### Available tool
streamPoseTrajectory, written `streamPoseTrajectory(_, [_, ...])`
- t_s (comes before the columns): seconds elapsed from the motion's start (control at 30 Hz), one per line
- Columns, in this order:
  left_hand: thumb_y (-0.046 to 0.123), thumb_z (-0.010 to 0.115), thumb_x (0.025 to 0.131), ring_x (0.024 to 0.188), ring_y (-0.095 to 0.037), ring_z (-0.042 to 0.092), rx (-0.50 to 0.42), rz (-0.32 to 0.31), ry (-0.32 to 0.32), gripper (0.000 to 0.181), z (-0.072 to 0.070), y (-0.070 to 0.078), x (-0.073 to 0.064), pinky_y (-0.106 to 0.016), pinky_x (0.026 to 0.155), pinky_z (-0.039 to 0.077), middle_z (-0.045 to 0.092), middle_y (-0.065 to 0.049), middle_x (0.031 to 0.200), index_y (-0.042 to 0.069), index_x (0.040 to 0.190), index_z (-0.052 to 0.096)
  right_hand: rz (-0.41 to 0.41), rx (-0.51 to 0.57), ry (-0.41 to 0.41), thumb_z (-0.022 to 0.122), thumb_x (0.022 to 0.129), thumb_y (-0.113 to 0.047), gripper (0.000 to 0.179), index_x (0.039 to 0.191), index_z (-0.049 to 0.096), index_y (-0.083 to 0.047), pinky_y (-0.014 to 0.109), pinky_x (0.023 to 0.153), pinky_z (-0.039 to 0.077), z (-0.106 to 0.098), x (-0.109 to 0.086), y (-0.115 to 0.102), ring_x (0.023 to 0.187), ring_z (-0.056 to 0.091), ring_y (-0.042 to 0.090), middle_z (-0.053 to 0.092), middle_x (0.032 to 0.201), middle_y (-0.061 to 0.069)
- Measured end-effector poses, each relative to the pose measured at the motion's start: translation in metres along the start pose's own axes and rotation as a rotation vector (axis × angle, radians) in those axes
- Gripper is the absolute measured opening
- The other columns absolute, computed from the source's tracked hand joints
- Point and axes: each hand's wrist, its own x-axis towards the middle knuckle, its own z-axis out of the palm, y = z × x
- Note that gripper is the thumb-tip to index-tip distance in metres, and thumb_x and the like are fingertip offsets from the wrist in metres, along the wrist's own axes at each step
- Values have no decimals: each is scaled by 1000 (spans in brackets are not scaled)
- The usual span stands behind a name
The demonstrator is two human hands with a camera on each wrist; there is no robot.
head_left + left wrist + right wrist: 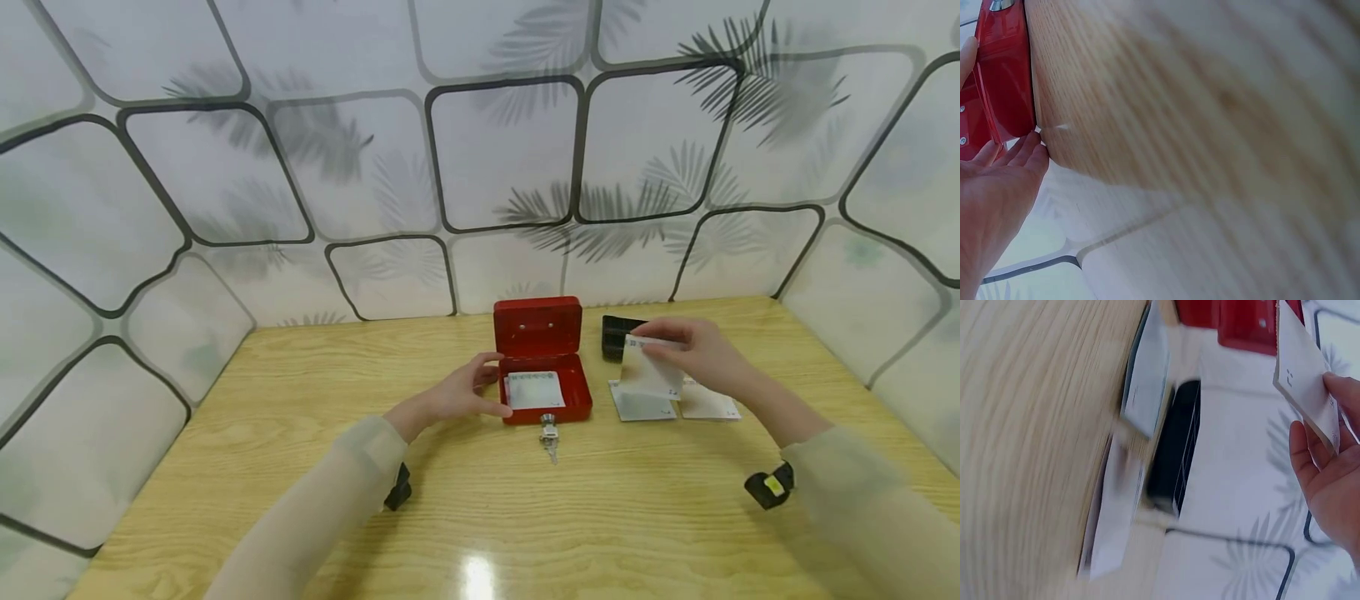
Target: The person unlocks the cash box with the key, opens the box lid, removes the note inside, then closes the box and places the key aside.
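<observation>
A red metal cash box point(585, 410) stands with its lid point(537, 327) up; a white paper stack point(534, 390) with small printed marks lies inside. At its left side, my left hand point(461, 390) rests fingers and thumb against the box, and in the left wrist view the fingertips point(1032, 150) touch its red wall. My right hand point(708, 354) pinches a thin stack of white note paper point(647, 371), tilted above the table to the right of the box. Below it lie a bluish paper stack point(637, 407) and a whitish paper stack point(712, 404).
A black case-like object point(613, 337) sits behind the paper stacks, partly hidden by my right hand. Keys point(551, 442) hang from the lock at the box's front. The wooden table point(480, 500) meets a patterned, curtain-like wall point(502, 158) at the back and sides.
</observation>
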Motion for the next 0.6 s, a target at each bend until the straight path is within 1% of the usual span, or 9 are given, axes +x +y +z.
streamPoseTrajectory(0.07, [18, 79, 83, 138, -29, 34, 0, 0, -2, 84, 0, -1, 0, -43, 113, 27, 39, -14, 149, 12, 149, 27, 6, -10, 16, 62, 97, -14, 26, 119, 66, -2, 26, 65, 52, -7, -6, 6, 91, 60, 0, 64, 119, 18])
streamPoseTrajectory(0.13, [18, 79, 83, 138, -28, 34, 0, -6, -2, 84, 1, -3, 0, -42, 113, 27, 39, -13, 149, 12, 149, 27, 19, -25, 25, 62, 97, -14, 28, 120, 65, 0, 23, 66, 51, -14, -13, 13, 92, 57, -6, 65, 118, 13])
streamPoseTrajectory(0.27, [18, 80, 83, 139, -27, 33, -2, -23, -1, 84, 2, -4, 0, -41, 113, 27, 38, -13, 150, 13, 149, 28, 34, -68, 42, 63, 96, -12, 29, 122, 64, 2, 12, 73, 47, -28, -26, 28, 97, 50, -16, 63, 117, -2])
streamPoseTrajectory(0.37, [20, 80, 83, 140, -27, 32, -4, -25, 2, 85, 1, -2, 1, -43, 113, 26, 37, -13, 151, 14, 149, 27, 35, -103, 66, 64, 95, -10, 28, 120, 64, 3, 7, 73, 44, -40, -35, 40, 96, 49, -19, 62, 113, -12])
streamPoseTrajectory(0.47, [21, 80, 83, 140, -28, 32, -7, -28, 6, 85, 1, -1, 2, -44, 113, 26, 36, -13, 151, 15, 150, 27, 48, -120, 77, 64, 95, -9, 28, 119, 64, 5, 6, 72, 43, -52, -43, 52, 95, 48, -20, 59, 109, -23])
streamPoseTrajectory(0.53, [21, 80, 83, 140, -27, 32, -7, -31, 4, 86, 0, -1, 2, -44, 113, 26, 37, -13, 151, 15, 150, 27, 65, -131, 70, 63, 95, -10, 29, 120, 63, 5, 6, 71, 43, -60, -47, 59, 95, 47, -22, 55, 107, -30])
streamPoseTrajectory(0.6, [20, 80, 82, 140, -27, 32, -8, -32, 0, 86, -1, -2, 2, -43, 113, 26, 37, -13, 151, 15, 150, 27, 82, -145, 59, 63, 96, -10, 28, 119, 63, 6, 6, 70, 43, -66, -52, 65, 94, 46, -22, 53, 105, -33])
